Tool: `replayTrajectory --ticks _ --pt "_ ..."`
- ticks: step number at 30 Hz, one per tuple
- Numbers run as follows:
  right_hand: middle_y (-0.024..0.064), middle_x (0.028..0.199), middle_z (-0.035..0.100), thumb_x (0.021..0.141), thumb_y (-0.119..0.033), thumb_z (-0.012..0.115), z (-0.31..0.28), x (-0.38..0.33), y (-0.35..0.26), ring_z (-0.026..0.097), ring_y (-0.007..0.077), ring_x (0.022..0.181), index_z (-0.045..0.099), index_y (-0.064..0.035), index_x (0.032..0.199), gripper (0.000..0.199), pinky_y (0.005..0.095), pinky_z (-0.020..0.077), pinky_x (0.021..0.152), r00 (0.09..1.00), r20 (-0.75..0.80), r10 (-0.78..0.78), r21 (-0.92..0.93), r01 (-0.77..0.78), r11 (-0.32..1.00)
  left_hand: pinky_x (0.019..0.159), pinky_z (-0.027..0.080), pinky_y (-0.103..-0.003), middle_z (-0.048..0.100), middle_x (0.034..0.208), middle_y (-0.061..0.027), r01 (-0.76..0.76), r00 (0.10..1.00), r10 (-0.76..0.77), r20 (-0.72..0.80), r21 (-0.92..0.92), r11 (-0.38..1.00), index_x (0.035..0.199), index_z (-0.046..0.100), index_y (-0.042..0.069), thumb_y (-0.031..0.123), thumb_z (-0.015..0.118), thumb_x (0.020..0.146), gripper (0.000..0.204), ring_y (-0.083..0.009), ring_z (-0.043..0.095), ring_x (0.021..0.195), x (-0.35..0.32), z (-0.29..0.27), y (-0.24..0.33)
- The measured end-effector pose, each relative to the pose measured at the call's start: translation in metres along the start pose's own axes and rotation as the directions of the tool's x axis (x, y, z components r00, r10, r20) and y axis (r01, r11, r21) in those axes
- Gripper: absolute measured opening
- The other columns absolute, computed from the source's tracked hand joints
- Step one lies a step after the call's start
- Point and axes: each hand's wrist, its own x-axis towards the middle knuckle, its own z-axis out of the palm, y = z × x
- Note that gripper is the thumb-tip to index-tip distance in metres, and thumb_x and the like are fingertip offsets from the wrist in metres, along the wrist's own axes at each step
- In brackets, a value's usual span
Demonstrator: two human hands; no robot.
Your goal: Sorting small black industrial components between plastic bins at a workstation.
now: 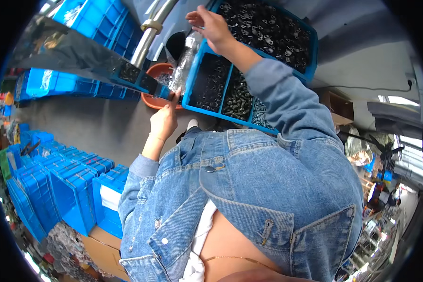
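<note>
At upper centre of the frame, right hand (215, 34) is raised beside the left edge of a large blue bin (314, 58). Its fingers (204, 14) are loosely spread and slightly bent; whether a small part lies against the palm, cannot tell. Bin holds many small black parts (264, 32), some with a metallic glint.

Left of centre, left hand (162, 122) points up the frame, index finger extended to the lower end of a clear plastic strip (182, 68). Remaining fingers are curled; pinch or mere touch, cannot tell. Strip lies between an orange bowl (151, 102) on its left and a blue divided tray (210, 112) on its right.

Tray, just below the large bin: 3 compartments visible. Left, small black pieces (211, 89); middle, dark screw-like parts (238, 100); right, silver-coloured screw-like parts (259, 113), partly covered by the right sleeve (286, 94).

Above the bowl: a dark cup-like piece (176, 46) and a metal rod (142, 49) with a brass-coloured collar (151, 25). A grey beam (75, 49) runs from upper left toward the bowl.

Lower left: several blue crates (73, 188) stand close together, a cardboard box (103, 251) below them. More blue crates (91, 21) at upper left.
</note>
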Motion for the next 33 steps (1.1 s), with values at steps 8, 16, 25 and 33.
replayTrajectory --ticks 8,16,25,33 --pt "0.0103 0.1 0.063 0.094 -0.026 0.049 -0.132 -0.14 -0.049 0.059 0.0186 0.096 0.062 -0.0009 0.099 0.029 0.0323 0.0483 0.084 0.966 -0.237 -0.1 -0.344 0.013 0.939 0.067 0.051 -0.038 0.062 0.101 -0.0126 -0.306 0.902 0.084 -0.422 -0.49 0.816 0.122 0.054 0.009 -0.004 0.056 0.074 0.051 -0.0305 0.062 0.076 0.009 0.0 0.011" --pt "0.0132 0.114 0.057 0.08 -0.002 0.054 -0.144 -0.242 0.037 0.054 0.0294 0.105 0.057 -0.0013 0.11 0.03 0.0335 0.0462 0.088 0.97 0.089 -0.225 -0.984 0.121 0.13 0.068 0.051 -0.036 0.058 0.087 -0.0116 -0.565 0.775 0.544 -0.322 0.033 0.825 0.095 0.064 0.006 -0.003 0.056 0.072 0.026 -0.0278 0.058 0.081 0.104 0.001 0.077" --pt "0.0115 0.098 0.055 0.075 -0.004 0.06 -0.155 -0.246 0.04 0.053 0.0312 0.097 0.056 -0.0038 0.099 0.024 0.0396 0.0457 0.08 0.986 0.147 -0.074 -0.987 0.152 0.057 0.069 0.052 -0.035 0.062 0.087 -0.0125 -0.501 0.861 0.507 0.034 0.226 0.836 0.074 0.065 0.005 0.005 0.06 0.072 0.006 -0.0286 0.061 0.085 0.121 0.007 0.072" --pt "0.0108 0.086 0.058 0.075 -0.004 0.062 -0.171 -0.228 0.03 0.057 0.0288 0.085 0.056 -0.0054 0.093 0.019 0.0364 0.0474 0.074 0.985 0.161 0.061 -0.946 0.136 0.294 0.062 0.049 -0.029 0.063 0.078 -0.0083 -0.311 0.944 0.327 -0.049 -0.463 0.83 0.083 0.064 0.002 0.006 0.056 0.079 0.01 -0.0185 0.063 0.076 0.108 -0.026 0.074"
